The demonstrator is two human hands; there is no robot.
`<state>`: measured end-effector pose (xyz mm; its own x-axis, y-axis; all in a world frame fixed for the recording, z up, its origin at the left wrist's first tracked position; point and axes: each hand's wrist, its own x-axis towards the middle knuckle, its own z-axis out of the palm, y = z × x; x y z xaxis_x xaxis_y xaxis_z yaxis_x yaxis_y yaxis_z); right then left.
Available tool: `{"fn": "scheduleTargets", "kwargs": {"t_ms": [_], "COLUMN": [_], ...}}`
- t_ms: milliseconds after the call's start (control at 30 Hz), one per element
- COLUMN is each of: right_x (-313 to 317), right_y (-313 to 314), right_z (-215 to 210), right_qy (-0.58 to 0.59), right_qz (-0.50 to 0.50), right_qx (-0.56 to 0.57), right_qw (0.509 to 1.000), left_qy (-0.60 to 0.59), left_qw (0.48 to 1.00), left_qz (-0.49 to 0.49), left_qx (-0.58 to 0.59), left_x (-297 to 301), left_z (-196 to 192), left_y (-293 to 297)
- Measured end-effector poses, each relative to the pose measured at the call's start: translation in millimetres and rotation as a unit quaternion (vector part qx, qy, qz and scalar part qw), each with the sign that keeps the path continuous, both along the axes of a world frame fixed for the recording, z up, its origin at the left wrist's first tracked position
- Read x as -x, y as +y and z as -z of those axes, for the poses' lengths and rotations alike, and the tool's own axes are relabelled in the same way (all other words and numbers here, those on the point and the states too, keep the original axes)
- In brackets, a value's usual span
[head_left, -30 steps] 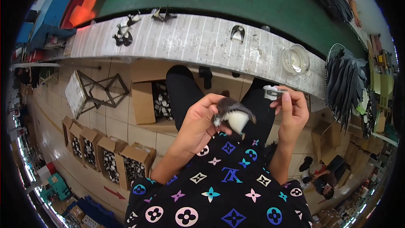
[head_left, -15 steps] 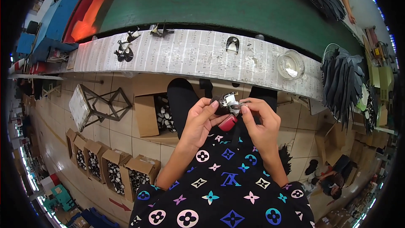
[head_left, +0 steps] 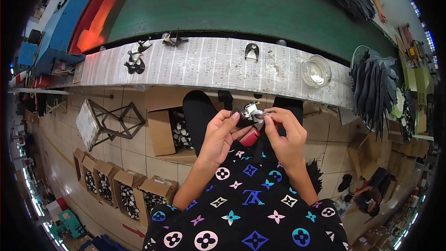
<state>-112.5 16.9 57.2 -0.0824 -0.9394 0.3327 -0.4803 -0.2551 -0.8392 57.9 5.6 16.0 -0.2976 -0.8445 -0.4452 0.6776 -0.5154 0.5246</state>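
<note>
Above my lap, my left hand (head_left: 224,132) is closed round a small curved black piece with a white inside (head_left: 247,114), thumb on its near side. My right hand (head_left: 286,132) pinches thumb and forefinger at the right edge of the same piece, on a greyish-white flap (head_left: 258,115). Whether a small tool is also in that pinch, I cannot tell. Just below the piece, a rounded red object (head_left: 250,137) shows beside my left fingertips; how it is held is hidden. Similar black-and-white pieces (head_left: 135,62) stand on the paper-covered shelf (head_left: 200,65) ahead, with one (head_left: 252,52) farther right.
A clear round dish (head_left: 316,71) sits on the shelf's right part. Beyond runs a green belt (head_left: 223,4). Dark strips (head_left: 375,81) hang at the right. Cartons of small pieces (head_left: 124,176) and a metal-framed stool (head_left: 111,121) stand at left. Another person's arm (head_left: 377,3) shows far right.
The view has shifted slightly, so the shelf and its things sit a little lower and further left. Both hands keep nearly the same hold on the piece.
</note>
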Motion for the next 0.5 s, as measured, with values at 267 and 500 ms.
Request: {"fn": "scheduleTargets", "kwargs": {"t_ms": [267,500], "right_x": [10.2,1.9], "right_y": [0.5,1.3], "right_z": [-0.5,-5.0], "right_qy": [0.008,-0.021], "right_qz": [0.049,0.011], "right_qx": [0.038,0.0], "right_qw": [0.998,1.0], "left_qy": [0.019,0.02], "left_qw": [1.0,1.0], "left_qz": [0.003,0.005], "left_qx": [-0.01,-0.009], "left_x": [0.5,2.7], "left_z": [4.9,2.6], "left_y": [1.1,0.2]}}
